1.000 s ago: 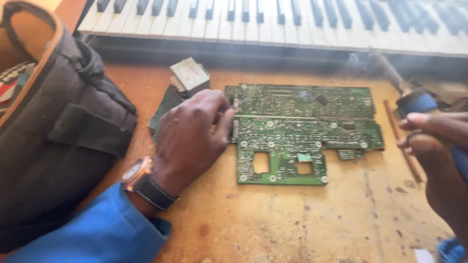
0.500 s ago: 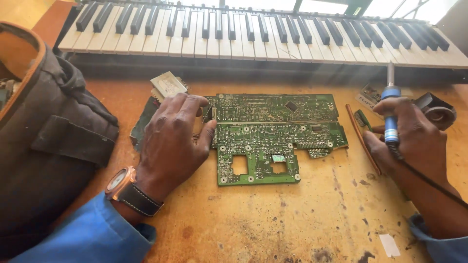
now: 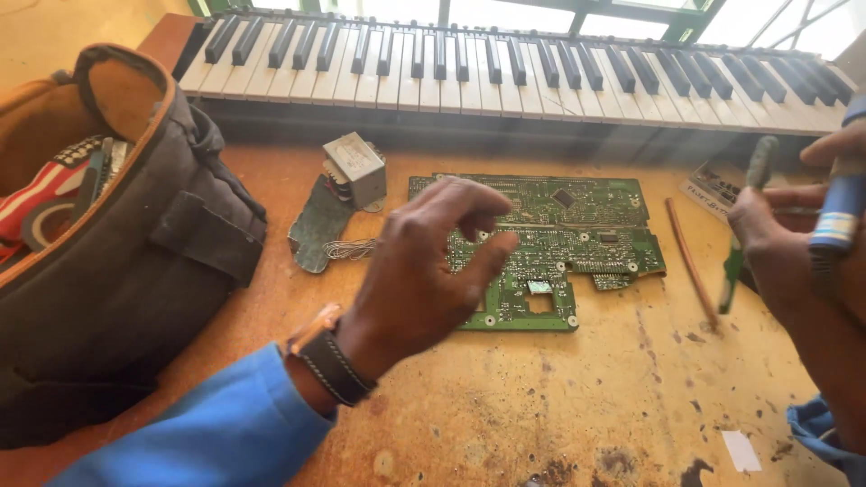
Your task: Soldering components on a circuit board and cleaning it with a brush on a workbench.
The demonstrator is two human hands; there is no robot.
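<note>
Hovering loose-fingered, left hand above green circuit board; right hand gripping blue-handled soldering iron at right.

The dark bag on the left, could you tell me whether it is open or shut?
Open: the bag gapes at the top, its orange lining and a red-and-white item inside showing.

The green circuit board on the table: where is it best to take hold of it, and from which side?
Probably by its bare edges, from the near side. The circuit board lies flat on the wooden table, its face crowded with small parts, so pinching the front edge avoids them. The left hand hovers above it, fingers loose.
</note>
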